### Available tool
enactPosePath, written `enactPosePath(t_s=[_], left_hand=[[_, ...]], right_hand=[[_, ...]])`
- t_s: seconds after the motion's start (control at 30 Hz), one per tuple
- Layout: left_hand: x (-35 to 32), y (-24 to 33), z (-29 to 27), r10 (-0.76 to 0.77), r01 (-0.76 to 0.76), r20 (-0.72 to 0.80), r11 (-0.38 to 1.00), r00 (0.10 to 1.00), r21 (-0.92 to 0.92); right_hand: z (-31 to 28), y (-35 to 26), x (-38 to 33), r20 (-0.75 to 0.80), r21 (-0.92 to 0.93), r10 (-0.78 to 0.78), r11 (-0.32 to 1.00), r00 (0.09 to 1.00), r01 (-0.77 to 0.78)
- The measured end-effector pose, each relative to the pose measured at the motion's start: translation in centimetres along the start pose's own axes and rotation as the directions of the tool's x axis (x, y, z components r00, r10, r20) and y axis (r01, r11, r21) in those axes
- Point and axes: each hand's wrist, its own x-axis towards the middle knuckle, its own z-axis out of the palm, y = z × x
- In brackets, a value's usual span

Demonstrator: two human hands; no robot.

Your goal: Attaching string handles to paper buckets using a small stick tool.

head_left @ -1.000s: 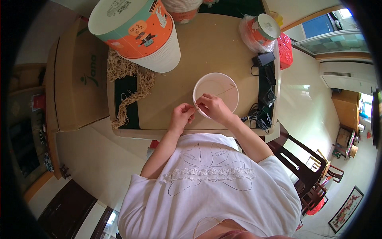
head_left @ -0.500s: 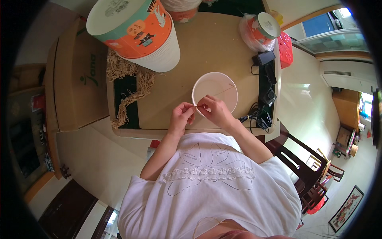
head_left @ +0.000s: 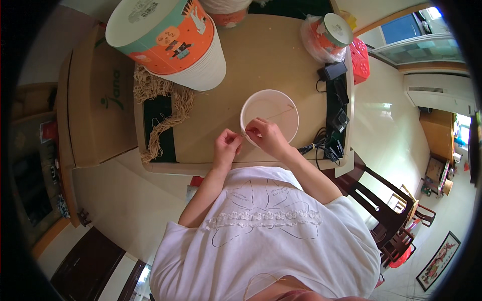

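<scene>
A white paper tub (head_left: pixel 276 102) stands open near the table's front edge, with a thin tan strand of cord (head_left: pixel 281 113) lying across its inside. At its near left rim my two hands meet. My left hand (head_left: pixel 227 147) pinches thumb and fingers together just outside the rim, and my right hand (head_left: pixel 267 138) pinches over the rim itself. A short bit of the thin cord shows between the fingertips; its exact course is too small to follow. Loose tan cord (head_left: pixel 175 113) lies in a bundle on the table's left side.
A tall stack of printed paper tubs (head_left: pixel 196 55) stands upside down at the back left, beside a cardboard box (head_left: pixel 103 100). Wrapped tubs (head_left: pixel 325 40) sit at the back right. Black adapters (head_left: pixel 332 71) and coiled cables (head_left: pixel 317 144) line the right edge.
My fingertips have drawn slightly apart, the left hand shifting a little left, so a small gap with cord shows between them. The tub and other objects look unchanged.
</scene>
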Motion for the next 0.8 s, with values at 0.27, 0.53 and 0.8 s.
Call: enactPosePath(t_s=[0.27,0.53,0.8], left_hand=[[0.1,0.3,0.2,0.029,-0.029,-0.070,1.000,0.997,0.000],[0.5,0.7,0.6,0.098,-0.090,-0.113,0.993,0.989,0.078],[0.8,0.1,0.5,0.211,-0.195,-0.069,0.963,0.975,0.186]], right_hand=[[0.4,0.1,0.2,-0.037,-0.010,-0.028,1.000,0.999,0.028],[0.2,0.7,0.5,-0.053,0.030,-0.039,0.999,0.998,0.040],[-0.5,-0.7,0.2,0.045,-0.235,0.133,0.965,0.990,-0.119]])
